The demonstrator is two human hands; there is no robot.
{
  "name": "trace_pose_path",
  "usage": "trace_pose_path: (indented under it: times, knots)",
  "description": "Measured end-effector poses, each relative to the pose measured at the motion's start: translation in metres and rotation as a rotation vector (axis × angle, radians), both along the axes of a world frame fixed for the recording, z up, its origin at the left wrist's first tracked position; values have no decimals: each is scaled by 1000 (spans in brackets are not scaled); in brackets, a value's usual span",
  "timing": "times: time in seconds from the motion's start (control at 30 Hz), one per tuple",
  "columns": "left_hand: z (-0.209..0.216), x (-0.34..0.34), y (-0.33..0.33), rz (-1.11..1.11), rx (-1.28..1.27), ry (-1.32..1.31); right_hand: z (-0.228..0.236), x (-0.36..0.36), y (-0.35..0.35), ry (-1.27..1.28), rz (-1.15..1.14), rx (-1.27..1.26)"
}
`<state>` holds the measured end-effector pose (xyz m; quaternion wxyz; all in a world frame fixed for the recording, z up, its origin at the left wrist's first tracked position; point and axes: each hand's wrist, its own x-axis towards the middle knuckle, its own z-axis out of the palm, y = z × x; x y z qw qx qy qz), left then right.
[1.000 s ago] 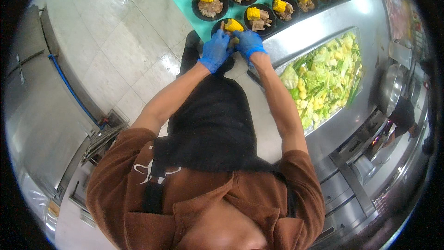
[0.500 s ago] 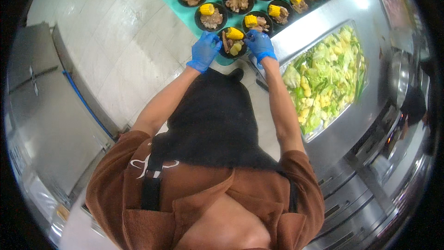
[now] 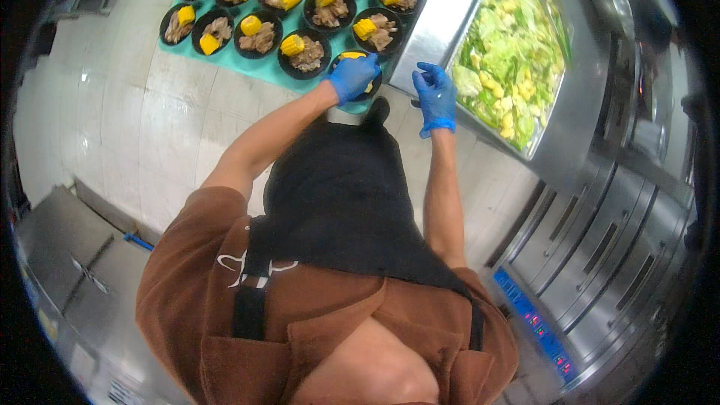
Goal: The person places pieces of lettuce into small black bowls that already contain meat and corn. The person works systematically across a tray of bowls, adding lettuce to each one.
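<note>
My left hand [image 3: 354, 78], in a blue glove, reaches over the nearest black bowl [image 3: 377, 84], its fingers bunched inside the rim. The hand covers most of that bowl; a piece of yellow corn [image 3: 350, 55] shows past the knuckles, and what the fingers hold, if anything, is hidden. Also gloved in blue, my right hand [image 3: 435, 97] hovers by the near-left side of the metal tray [image 3: 469, 30], thumb and fingers apart with nothing between them. Cut cabbage and pale yellow chunks [image 3: 514, 67] fill this tray.
Several black bowls [image 3: 304, 71] of meat and corn stand in rows on a turquoise surface [image 3: 247, 71] ahead. Right of them runs a steel counter [image 3: 431, 22]. Below it are steel drawers [image 3: 592, 232] with a lit blue control panel [image 3: 532, 322]. A steel cabinet [image 3: 67, 255] stands left.
My right hand has left the bowl and moved right, toward the tray. My left hand has shifted from the bowl's left rim to over its contents. The view has turned to the right.
</note>
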<state>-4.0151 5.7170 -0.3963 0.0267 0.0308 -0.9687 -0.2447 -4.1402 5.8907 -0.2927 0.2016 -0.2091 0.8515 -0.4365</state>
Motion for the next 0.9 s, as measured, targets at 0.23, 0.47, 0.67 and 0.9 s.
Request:
trace_pose_path:
  times: [0.23,0.47,0.67,0.9]
  knots:
    - [13,-36,-18,-416,-62,-133,16,17,43,123,-278,-140]
    - [8,-57,-29,-644,-214,-193,19,27,103,145,-497,-188]
    - [14,-65,-31,-580,-209,-148,16,29,129,117,-577,-161]
    - [4,-46,-27,-417,-101,-117,15,10,140,140,-544,-121]
